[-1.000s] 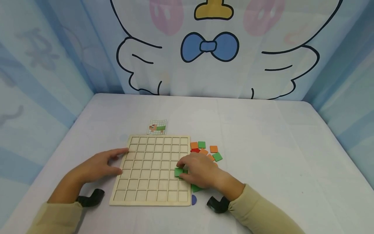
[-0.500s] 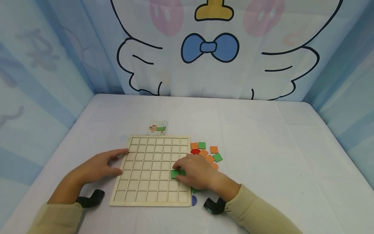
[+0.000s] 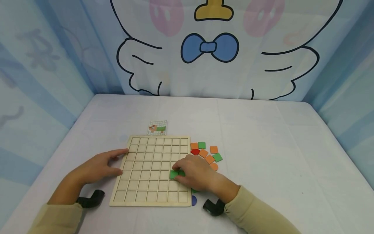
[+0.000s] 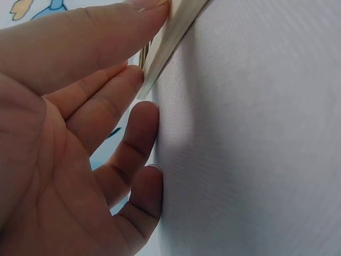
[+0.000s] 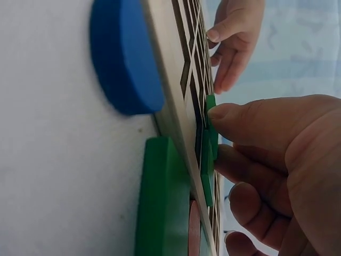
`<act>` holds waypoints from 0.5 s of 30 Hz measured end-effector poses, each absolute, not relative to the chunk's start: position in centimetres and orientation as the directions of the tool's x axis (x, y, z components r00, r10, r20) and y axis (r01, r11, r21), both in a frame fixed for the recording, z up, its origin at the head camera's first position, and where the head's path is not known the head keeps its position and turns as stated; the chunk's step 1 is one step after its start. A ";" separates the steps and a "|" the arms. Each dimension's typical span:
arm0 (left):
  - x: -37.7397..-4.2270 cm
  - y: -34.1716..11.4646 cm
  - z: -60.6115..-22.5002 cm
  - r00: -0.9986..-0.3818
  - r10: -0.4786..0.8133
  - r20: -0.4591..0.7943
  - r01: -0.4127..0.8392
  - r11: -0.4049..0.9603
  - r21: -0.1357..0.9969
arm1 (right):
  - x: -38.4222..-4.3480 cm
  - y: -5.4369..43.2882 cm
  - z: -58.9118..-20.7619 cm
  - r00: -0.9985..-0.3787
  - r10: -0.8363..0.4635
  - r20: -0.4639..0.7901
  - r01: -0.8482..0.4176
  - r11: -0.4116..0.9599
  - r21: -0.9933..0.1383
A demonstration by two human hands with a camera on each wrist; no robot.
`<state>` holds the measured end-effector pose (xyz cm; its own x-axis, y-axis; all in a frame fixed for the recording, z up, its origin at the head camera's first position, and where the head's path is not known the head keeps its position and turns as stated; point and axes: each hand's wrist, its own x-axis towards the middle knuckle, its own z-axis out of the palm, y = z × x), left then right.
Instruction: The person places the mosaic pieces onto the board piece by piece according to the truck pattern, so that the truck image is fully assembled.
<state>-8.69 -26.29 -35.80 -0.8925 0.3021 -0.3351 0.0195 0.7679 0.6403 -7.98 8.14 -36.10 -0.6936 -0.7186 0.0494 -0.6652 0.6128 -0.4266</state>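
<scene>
Just left of the right hand, whose thumb and finger pinch it, a square green tile is over the wooden grid board. The left hand, farther off, touches the board's opposite edge, fingers loosely spread.

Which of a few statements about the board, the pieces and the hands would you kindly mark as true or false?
1. The left hand touches the left edge of the board. True.
2. A picture card lies by the board's far edge. True.
3. The right hand pinches the picture card. False: it pinches a green tile.
4. Every piece beside the board is green. False: there are also orange tiles and a blue piece.
5. The green tile is over the board's right half. True.
</scene>
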 end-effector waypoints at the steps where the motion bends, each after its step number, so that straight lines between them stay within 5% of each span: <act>1: -8.7 -26.3 -35.8 -0.892 0.306 -0.333 0.025 0.769 0.639 | -8.0 8.1 -36.1 -0.694 -0.718 0.054 -0.667 0.613 -0.424; 15: -8.7 -26.3 -35.8 -0.892 0.304 -0.335 0.026 0.773 0.634 | -8.1 7.8 -36.3 -0.699 -0.713 0.061 -0.672 0.625 -0.397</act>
<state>-8.68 -26.27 -35.83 -0.8919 0.3041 -0.3347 0.0256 0.7729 0.6340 -8.07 7.84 -36.33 -0.6989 -0.7126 0.0605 -0.6719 0.6252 -0.3971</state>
